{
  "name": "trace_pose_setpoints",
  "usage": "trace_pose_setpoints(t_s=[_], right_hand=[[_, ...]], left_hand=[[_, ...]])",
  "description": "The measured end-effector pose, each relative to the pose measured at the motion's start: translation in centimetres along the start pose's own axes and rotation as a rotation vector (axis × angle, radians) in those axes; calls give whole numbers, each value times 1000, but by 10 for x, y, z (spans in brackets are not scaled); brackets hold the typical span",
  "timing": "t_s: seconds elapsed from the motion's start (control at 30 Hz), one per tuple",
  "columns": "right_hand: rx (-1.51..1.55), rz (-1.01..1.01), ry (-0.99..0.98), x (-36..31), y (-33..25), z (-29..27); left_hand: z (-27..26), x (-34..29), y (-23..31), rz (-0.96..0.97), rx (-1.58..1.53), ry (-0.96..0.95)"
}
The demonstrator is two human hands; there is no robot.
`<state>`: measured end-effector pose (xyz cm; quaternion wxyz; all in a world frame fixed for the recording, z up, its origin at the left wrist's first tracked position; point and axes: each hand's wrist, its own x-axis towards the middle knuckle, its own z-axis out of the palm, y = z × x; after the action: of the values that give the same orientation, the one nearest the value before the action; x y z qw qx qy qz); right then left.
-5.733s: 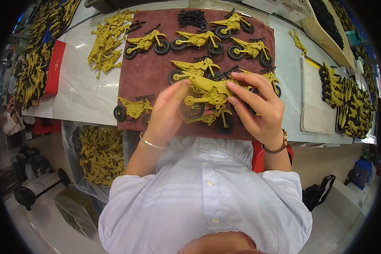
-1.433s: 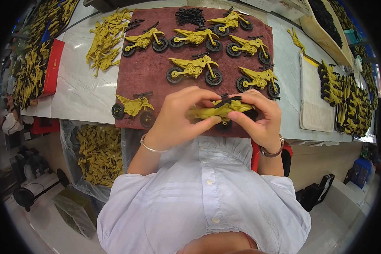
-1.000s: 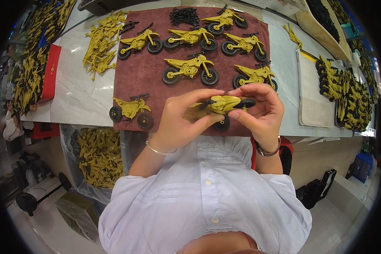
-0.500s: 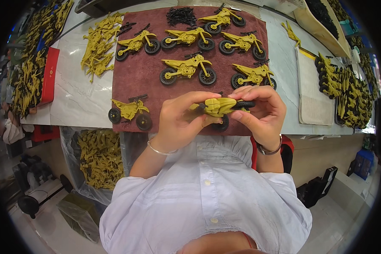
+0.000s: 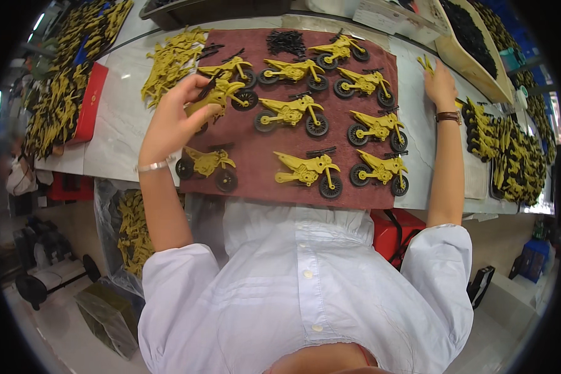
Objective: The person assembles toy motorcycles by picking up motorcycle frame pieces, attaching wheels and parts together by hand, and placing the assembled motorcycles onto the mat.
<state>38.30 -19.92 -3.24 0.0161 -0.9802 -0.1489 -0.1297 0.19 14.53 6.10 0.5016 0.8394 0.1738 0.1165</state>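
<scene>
My left hand is closed on a yellow toy motorcycle with black wheels and handlebar, held over the far left of the brown-red cloth. Its rear part is partly hidden by my fingers. My right hand stretches far right, its fingertips closed on a small yellow plastic part at the tabletop; the grip is partly hidden. Between the hands, several yellow toy motorcycles lie in rows on the cloth. One at the near middle, a toy motorcycle, shows only a front wheel.
Yellow parts are heaped left of the cloth, with small black parts at its far edge. A tray of black pieces stands far right, near rows of toy motorcycles. A red box stands left; a bag of yellow parts sits below.
My hands, together on a toy motorcycle before, have parted. The left has moved far left with a toy motorcycle; the right has reached far right to the yellow part. Toys at the near edge now show.
</scene>
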Motion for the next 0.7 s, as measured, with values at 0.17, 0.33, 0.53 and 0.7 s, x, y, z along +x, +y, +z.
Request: trace_pose_setpoints(t_s=[0.17, 0.33, 0.53, 0.7], right_hand=[[14, 120, -201, 23, 0, -5], [250, -38, -129, 30, 2, 7], [422, -260, 0, 3, 10, -12], [421, -360, 48, -26, 3, -11]], left_hand=[[-33, 29, -44, -138, 143, -316], [-27, 9, -46, -26, 217, -117], [-45, -44, -54, 0, 415, -149], [-48, -67, -61, -68, 371, -112]])
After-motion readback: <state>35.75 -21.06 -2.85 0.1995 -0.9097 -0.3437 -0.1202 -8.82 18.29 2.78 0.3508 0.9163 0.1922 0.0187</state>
